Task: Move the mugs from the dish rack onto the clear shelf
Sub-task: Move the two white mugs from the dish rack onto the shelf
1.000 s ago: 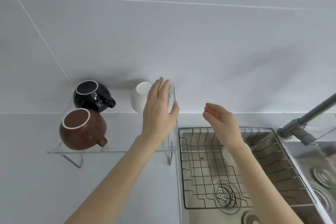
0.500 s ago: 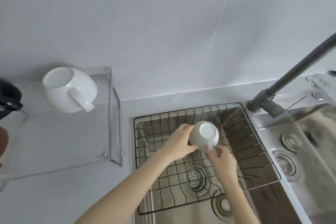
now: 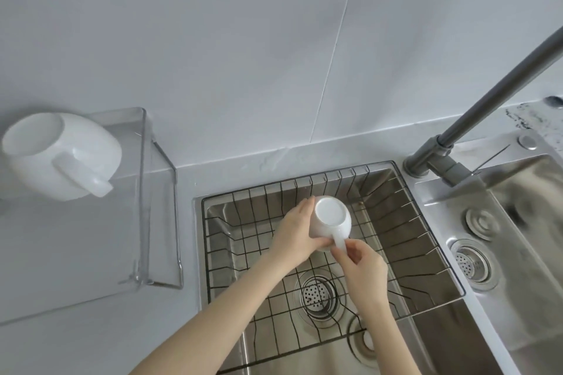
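A white mug [image 3: 330,219] sits upside down over the wire dish rack [image 3: 393,216] in the sink. My left hand [image 3: 294,233] wraps its left side. My right hand [image 3: 362,265] pinches the mug's handle from below. A second white mug [image 3: 58,155] stands upside down on the clear shelf [image 3: 143,192] at the left, its handle pointing toward me.
A grey faucet [image 3: 475,113] slants over the sink from the right. A second steel basin [image 3: 533,222] with a drain lies right of the rack. The tiled wall rises behind. Grey counter [image 3: 76,253] runs under and around the shelf.
Both hands dropped from beside the shelf into the rack and took hold of the white mug. My view swung right, so the black and brown mugs left the frame.
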